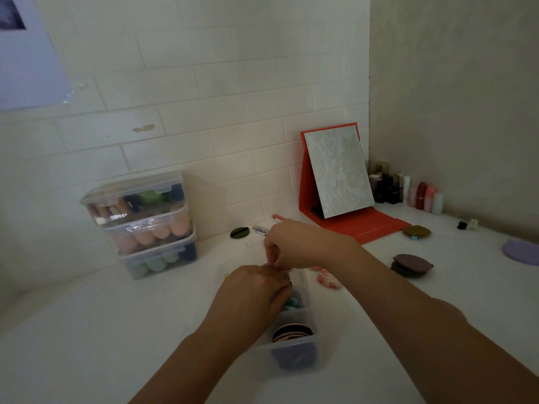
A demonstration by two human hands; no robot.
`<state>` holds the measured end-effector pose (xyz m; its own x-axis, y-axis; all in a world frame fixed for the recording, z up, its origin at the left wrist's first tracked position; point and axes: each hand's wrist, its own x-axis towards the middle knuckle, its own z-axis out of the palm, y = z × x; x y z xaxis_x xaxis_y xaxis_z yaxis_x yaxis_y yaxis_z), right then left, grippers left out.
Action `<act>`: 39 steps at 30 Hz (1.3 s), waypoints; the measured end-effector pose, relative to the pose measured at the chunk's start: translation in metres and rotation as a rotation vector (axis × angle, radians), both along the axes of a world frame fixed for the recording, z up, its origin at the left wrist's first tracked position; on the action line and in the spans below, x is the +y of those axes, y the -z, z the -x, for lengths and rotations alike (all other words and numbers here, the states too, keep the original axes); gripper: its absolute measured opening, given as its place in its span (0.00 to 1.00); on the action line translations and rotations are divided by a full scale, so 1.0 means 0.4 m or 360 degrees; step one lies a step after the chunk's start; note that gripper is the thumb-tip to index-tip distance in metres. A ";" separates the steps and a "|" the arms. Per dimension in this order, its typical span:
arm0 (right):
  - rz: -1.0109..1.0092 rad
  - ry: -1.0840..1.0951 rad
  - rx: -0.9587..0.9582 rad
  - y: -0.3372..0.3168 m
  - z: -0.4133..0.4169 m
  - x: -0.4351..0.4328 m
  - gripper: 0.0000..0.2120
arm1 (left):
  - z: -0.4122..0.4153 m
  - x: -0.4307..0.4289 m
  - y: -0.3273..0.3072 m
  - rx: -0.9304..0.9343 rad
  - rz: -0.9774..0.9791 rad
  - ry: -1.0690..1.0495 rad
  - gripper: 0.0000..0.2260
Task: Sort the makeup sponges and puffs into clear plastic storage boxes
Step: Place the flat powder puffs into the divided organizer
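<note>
A clear compartment box lies on the white counter in front of me. Its near sections hold a dark blue puff and striped pink puffs; teal sponges fill the middle. My left hand curls its fingers down into the middle section onto the teal sponges. My right hand pinches at the box's far rim, which is mostly hidden, with its index finger stretched out. Loose pieces lie around: a pink marbled sponge, stacked dark puffs, an olive puff, a dark green puff and a purple puff.
Three closed clear boxes full of sponges stand stacked against the tiled wall at left. A mirror on a red stand sits at the back right, with lipsticks and small bottles in the corner. A hair clip lies near the right wall.
</note>
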<state>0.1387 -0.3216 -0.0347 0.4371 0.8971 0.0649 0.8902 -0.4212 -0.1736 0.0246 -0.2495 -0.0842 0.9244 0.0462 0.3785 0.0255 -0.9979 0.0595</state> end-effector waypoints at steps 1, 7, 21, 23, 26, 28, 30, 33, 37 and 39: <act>0.0007 0.0002 -0.0015 0.004 -0.001 0.002 0.09 | 0.000 -0.002 0.000 0.0012 -0.0009 -0.0004 0.13; 0.0078 0.0011 -0.0106 0.011 -0.008 0.001 0.12 | -0.003 -0.002 -0.001 0.0094 0.0072 0.0017 0.14; 0.0208 -0.0014 -0.0171 0.013 -0.016 0.010 0.12 | 0.006 0.006 0.004 0.0002 0.0093 0.0000 0.15; 0.0233 -0.0011 -0.0172 0.013 -0.017 0.008 0.12 | 0.001 0.004 0.005 0.0042 0.0141 0.0016 0.14; 0.0259 -0.0006 -0.0168 0.013 -0.021 0.007 0.12 | -0.003 0.003 0.008 0.0090 0.0175 0.0023 0.15; 0.0264 0.0000 -0.0161 0.012 -0.024 0.005 0.12 | -0.004 0.006 0.007 0.0059 0.0129 0.0053 0.15; 0.0260 0.0004 -0.0141 0.012 -0.026 0.005 0.12 | -0.004 0.006 0.005 0.0038 0.0073 0.0088 0.15; 0.0250 0.0004 -0.0139 0.011 -0.026 0.004 0.12 | -0.005 0.007 0.006 0.0060 0.0068 0.0106 0.14; 0.0270 0.0012 -0.0120 0.013 -0.026 0.008 0.12 | -0.006 0.006 0.006 0.0092 0.0074 0.0077 0.15; 0.0270 0.0009 -0.0112 0.013 -0.026 0.008 0.12 | -0.007 0.005 0.004 0.0134 0.0102 0.0066 0.15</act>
<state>0.1492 -0.3182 -0.0400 0.4420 0.8953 -0.0563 0.8952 -0.4442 -0.0370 0.0275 -0.2476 -0.0860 0.9544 0.0292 0.2971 -0.0079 -0.9924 0.1228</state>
